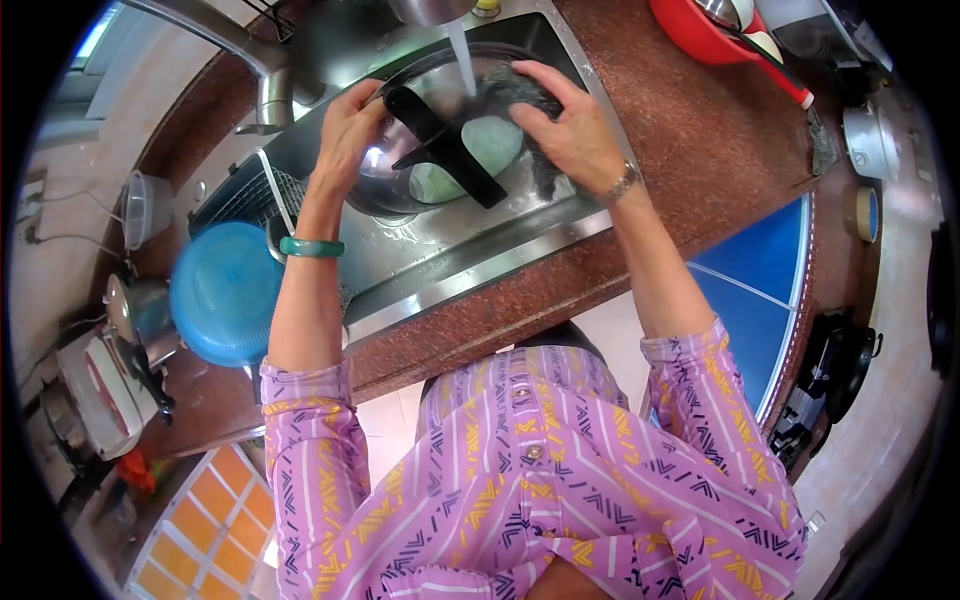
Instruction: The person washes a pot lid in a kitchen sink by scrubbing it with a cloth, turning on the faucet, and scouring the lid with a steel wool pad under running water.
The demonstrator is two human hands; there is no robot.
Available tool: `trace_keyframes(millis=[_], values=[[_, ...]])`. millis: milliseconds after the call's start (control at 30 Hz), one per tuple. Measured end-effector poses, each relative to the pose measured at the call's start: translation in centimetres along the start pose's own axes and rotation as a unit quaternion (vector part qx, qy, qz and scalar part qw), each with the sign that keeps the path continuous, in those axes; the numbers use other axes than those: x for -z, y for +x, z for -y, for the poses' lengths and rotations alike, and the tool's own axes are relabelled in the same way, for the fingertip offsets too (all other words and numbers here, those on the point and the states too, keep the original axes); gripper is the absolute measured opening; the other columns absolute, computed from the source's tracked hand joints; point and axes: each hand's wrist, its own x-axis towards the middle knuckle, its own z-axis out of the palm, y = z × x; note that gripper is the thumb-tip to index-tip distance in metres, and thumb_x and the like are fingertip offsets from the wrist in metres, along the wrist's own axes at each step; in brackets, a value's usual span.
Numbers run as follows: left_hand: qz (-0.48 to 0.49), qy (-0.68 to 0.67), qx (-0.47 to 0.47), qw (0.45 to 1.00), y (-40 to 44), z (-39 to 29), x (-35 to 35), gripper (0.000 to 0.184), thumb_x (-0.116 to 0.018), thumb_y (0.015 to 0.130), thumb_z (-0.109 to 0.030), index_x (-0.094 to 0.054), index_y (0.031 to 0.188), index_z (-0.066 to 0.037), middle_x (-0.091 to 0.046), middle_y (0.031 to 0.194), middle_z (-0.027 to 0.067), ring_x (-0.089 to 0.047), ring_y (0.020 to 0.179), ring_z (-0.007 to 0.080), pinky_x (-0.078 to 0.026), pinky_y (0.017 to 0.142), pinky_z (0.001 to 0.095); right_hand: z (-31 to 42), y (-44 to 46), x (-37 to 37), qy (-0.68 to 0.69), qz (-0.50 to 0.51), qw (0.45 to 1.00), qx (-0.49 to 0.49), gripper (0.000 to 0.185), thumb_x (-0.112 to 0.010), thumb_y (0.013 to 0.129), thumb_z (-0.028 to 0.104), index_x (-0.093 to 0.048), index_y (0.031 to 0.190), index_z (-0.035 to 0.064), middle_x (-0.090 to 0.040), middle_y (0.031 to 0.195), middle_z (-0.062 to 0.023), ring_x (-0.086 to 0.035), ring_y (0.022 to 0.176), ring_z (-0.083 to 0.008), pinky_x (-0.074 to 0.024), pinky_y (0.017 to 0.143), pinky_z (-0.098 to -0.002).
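A see-through pot lid (pixel 375 185) with a wide black handle (pixel 440 145) is held tilted over the steel sink (pixel 440 265). My left hand (pixel 352 130) is closed on its left rim. My right hand (pixel 575 125) grips the right side, thumb and forefinger bent over the edge. Water from the tap (pixel 430 8) runs onto the far part of the lid. A pale green shape (pixel 490 145) shows at the lid, and I cannot tell what it is. Dark texture beside my right fingers is too blurred to name.
A blue plastic basket (pixel 228 295) sits left of the sink, near a wire rack (pixel 255 205). Another metal spout (pixel 270 95) stands at the back left. A red colander (pixel 700 35) with utensils rests on the brown counter (pixel 690 150) at the right.
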Motion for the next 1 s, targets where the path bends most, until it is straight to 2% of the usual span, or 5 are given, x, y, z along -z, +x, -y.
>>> trace_keyframes(millis=[133, 400, 500, 700, 1000], values=[[-0.036, -0.041, 0.032, 0.998, -0.9, 0.1, 0.5, 0.018, -0.054, 0.084, -0.017, -0.064, 0.081, -0.003, -0.051, 0.062, -0.0028, -0.044, 0.056, 0.0055, -0.036, 0.05, 0.0202, 0.8, 2.0, -2.2, -0.107, -0.071, 0.978, 0.167, 0.041, -0.064, 0.071, 0.02, -0.056, 0.111, 0.0142, -0.059, 0.092, -0.0119, -0.059, 0.083, -0.0308, -0.048, 0.072, -0.0376], [-0.078, -0.114, 0.025, 0.99, -2.8, 4.8, 3.4, 0.014, -0.053, 0.085, -0.016, -0.062, 0.082, -0.005, -0.06, 0.07, -0.0011, -0.054, 0.058, 0.0051, -0.041, 0.052, 0.0171, -3.7, 4.2, -2.1, -0.064, -0.062, 0.996, 0.022, 0.036, -0.057, 0.077, 0.029, -0.061, 0.104, 0.006, -0.063, 0.072, -0.019, -0.061, 0.067, -0.0322, -0.0491, 0.067, -0.0388], [-0.086, -0.118, 0.033, 0.989, -3.8, 5.3, 3.5, 0.014, -0.054, 0.085, -0.016, -0.061, 0.079, -0.006, -0.059, 0.069, -0.0016, -0.053, 0.057, 0.0046, -0.04, 0.051, 0.0165, -3.7, 4.6, -3.2, 0.001, -0.049, 0.999, 0.012, 0.041, -0.063, 0.078, 0.031, -0.059, 0.112, 0.0082, -0.056, 0.062, -0.006, -0.05, 0.055, -0.0109, -0.0429, 0.054, -0.0273], [-0.134, -0.095, 0.013, 0.986, -5.3, 6.4, 2.8, 0.017, -0.055, 0.085, -0.019, -0.062, 0.082, -0.004, -0.058, 0.07, -0.0017, -0.05, 0.058, 0.0045, -0.039, 0.051, 0.0165, -1.7, 4.8, -5.8, -0.031, -0.006, 0.98, 0.199, 0.051, -0.07, 0.07, 0.034, -0.058, 0.112, 0.0097, -0.061, 0.078, -0.0119, -0.059, 0.071, -0.0223, -0.048, 0.07, -0.0305], [-0.154, -0.132, -0.029, 0.979, -6.9, 6.6, 2.7, 0.02, -0.055, 0.086, -0.022, -0.061, 0.087, -0.003, -0.057, 0.07, -0.0019, -0.048, 0.055, 0.0043, -0.036, 0.048, 0.0156, -9.5, 5.9, -5.1, -0.141, -0.051, 0.989, 0.008, 0.033, -0.062, 0.074, 0.034, -0.064, 0.092, 0.0065, -0.06, 0.074, -0.0173, -0.059, 0.071, -0.0334, -0.0477, 0.067, -0.0373]])
